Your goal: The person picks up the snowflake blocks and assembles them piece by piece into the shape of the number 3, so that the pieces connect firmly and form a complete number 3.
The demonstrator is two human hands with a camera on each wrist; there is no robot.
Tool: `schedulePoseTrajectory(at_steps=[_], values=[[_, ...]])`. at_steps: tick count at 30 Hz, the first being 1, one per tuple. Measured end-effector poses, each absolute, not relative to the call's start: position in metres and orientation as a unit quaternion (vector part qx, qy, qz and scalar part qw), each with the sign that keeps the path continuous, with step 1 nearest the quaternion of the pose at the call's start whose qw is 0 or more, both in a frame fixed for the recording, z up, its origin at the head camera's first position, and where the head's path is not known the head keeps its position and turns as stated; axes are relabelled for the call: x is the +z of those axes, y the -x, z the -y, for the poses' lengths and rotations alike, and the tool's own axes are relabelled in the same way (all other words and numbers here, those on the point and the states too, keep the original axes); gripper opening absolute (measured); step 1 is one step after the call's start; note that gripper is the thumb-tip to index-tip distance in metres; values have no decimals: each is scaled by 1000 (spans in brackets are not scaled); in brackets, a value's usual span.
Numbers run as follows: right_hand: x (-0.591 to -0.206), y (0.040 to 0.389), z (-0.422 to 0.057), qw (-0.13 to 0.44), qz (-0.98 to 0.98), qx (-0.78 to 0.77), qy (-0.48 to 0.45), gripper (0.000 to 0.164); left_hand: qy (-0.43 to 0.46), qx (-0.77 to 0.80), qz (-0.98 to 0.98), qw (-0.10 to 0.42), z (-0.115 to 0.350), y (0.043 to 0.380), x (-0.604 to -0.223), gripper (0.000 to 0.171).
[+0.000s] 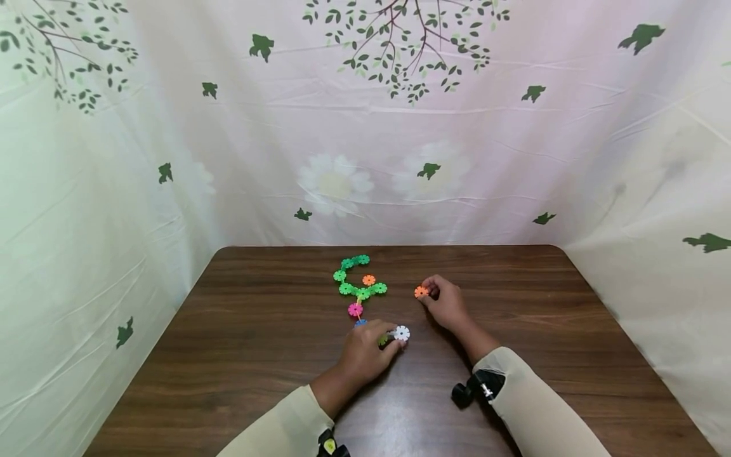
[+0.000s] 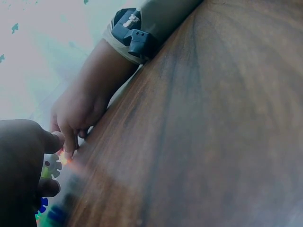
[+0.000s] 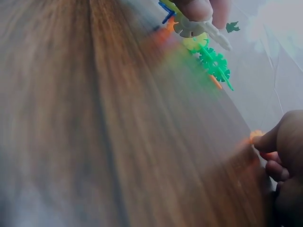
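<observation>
Notched plastic flower discs are joined in a chain. Its green discs [image 1: 346, 288] curve at the far end, with a pink disc [image 1: 355, 310] and a partly hidden blue disc [image 1: 360, 323] nearer me. My left hand [image 1: 362, 352] grips the near end, where a yellow-green disc [image 1: 382, 341] and a white disc [image 1: 402, 333] stick out between thumb and fingers. To the right, my right hand [image 1: 448, 306] pinches an orange disc [image 1: 421, 291] by its edge, low over the table. In the right wrist view, thumb and fingertip meet on that orange disc [image 3: 256, 136].
Another orange disc [image 1: 368, 279] lies inside the green curve. The brown wooden table [image 1: 257, 317] ends at a printed cloth [image 1: 365, 127] behind and on both sides. A black wrist camera [image 1: 464, 395] juts from my right sleeve, close over the tabletop.
</observation>
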State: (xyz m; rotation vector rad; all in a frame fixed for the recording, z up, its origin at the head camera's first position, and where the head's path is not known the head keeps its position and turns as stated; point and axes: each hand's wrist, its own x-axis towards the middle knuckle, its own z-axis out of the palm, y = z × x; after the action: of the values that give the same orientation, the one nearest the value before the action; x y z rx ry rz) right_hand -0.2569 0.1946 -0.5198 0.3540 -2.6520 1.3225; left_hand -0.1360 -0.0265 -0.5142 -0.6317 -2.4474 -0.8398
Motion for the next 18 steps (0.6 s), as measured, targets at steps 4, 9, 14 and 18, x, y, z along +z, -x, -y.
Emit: schedulePoseTrajectory(at_steps=[4,9,14,18], values=[[-520,255,-197,74,868,473,-129,15,229,-310,893,234,27,136,-514,26],[-522,253,-199,74,860,485,-138,10,226,-307,895,231,27,136,-512,26],[-521,246,-202,56,852,502,-141,7,226,-307,896,227,27,135,-512,25],[-520,241,-204,42,837,524,-152,5,225,-309,896,226,27,136,-512,26]])
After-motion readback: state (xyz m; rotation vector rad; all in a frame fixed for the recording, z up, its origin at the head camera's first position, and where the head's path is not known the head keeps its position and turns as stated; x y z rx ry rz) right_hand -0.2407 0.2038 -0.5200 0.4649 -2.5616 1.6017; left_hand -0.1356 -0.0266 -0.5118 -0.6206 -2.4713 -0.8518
